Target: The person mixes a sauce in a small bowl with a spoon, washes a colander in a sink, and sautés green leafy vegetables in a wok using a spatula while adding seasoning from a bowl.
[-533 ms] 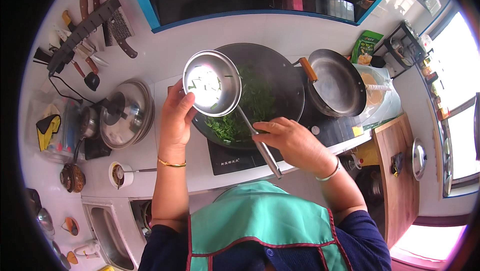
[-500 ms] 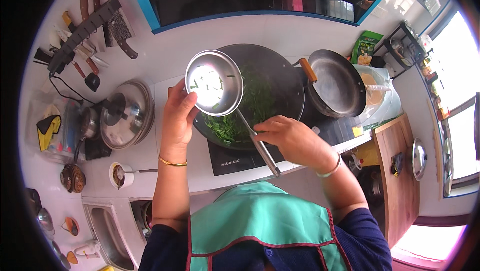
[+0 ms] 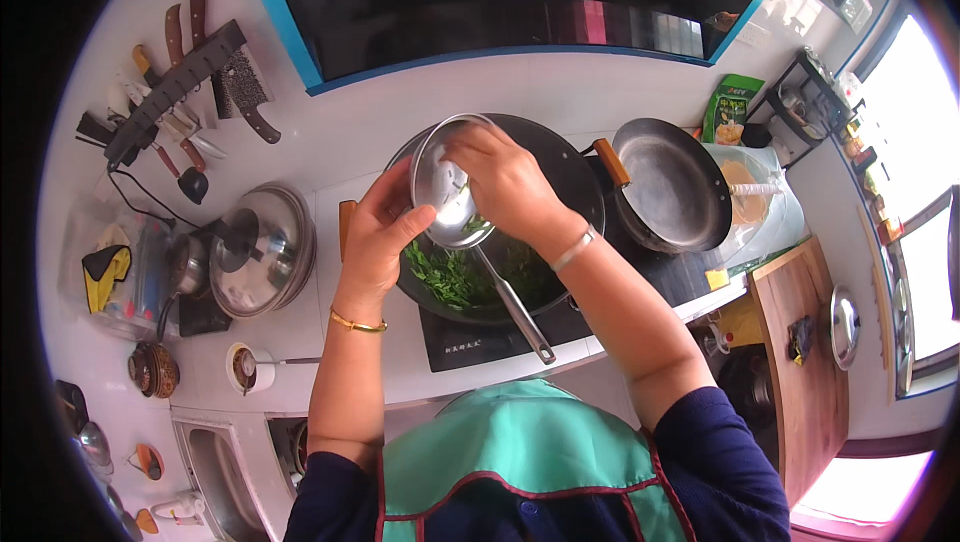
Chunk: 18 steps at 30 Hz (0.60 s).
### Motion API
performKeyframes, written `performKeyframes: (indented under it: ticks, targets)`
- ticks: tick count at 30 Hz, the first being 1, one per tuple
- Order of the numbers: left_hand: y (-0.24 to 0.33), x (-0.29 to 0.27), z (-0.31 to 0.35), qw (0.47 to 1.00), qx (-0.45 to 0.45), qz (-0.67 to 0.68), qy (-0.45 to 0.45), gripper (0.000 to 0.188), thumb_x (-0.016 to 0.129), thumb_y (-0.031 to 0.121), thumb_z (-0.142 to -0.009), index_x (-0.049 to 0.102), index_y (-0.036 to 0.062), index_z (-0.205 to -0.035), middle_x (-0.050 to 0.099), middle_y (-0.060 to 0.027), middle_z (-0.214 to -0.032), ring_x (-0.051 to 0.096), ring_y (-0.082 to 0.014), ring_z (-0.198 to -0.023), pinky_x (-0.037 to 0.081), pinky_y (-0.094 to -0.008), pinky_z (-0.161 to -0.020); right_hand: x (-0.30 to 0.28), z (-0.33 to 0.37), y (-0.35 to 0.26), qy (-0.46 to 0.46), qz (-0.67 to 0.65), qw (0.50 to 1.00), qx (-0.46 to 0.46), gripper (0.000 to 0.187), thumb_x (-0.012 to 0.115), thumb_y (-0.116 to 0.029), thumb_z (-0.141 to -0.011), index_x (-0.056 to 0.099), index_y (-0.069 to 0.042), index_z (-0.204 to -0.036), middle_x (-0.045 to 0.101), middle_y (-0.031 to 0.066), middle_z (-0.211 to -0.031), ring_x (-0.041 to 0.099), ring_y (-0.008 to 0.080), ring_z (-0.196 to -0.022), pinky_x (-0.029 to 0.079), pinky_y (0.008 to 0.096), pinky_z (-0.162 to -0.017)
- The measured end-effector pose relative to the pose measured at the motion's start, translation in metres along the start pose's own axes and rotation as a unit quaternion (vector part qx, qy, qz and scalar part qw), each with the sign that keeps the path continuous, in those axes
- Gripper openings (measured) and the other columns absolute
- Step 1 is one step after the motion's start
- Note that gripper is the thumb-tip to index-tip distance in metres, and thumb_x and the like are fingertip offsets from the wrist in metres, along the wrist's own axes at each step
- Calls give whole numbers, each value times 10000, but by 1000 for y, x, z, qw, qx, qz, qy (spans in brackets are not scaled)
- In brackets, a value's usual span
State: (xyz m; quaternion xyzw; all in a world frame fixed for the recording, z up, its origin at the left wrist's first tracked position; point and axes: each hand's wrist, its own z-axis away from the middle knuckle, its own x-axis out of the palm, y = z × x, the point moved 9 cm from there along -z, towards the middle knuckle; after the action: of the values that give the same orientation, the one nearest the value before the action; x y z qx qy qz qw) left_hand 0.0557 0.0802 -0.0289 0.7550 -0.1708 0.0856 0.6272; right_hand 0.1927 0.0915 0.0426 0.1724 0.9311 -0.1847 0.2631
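A shiny metal bowl point(image 3: 428, 174) is tipped over the large dark wok point(image 3: 575, 172), gripped at its left side by my left hand point(image 3: 375, 232). My right hand point(image 3: 510, 187) reaches into that bowl with fingers bent and held together; their tips are partly hidden. A few bits of cut greens cling to the bowl's inside. Chopped leafy greens point(image 3: 450, 277) lie in the wok below. A metal-handled cooking utensil point(image 3: 522, 317) leans out over the wok's near rim, its head hidden under the bowl and greens.
To the right sits a second dark pan point(image 3: 670, 187) with a wooden grip. Left of the wok are a domed metal lid point(image 3: 258, 252) and a white cup point(image 3: 245, 367). Knives hang on a wall rack point(image 3: 175, 82); a sink point(image 3: 215, 462) is at lower left.
My right hand has let go of the utensil's handle and moved up and left into the bowl. The bowl has tilted further, and the utensil rests against the wok.
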Motion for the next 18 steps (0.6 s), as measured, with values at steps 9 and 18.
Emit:
performKeyframes:
  ticks: [9,18]
  targets:
    - [6,12,-7,996,53,-66,0,672,775,98,-763,444,-11,-1337,551,-98,-1227,538,-176,-1111,443,-317,-970,25,37,20,-100,-71,986,115,64,605,-61,-778,618,-67,-840,596,101,-845,583,305,-873,491,384,-773]
    - [32,-31,8,984,121,-113,59,667,775,129,-765,448,12,-1335,566,-83,-1158,545,-161,-1055,470,-285,-902,-6,32,-2,-54,53,990,122,51,623,-54,-767,633,-61,-816,610,89,-870,611,279,-859,518,376,-757]
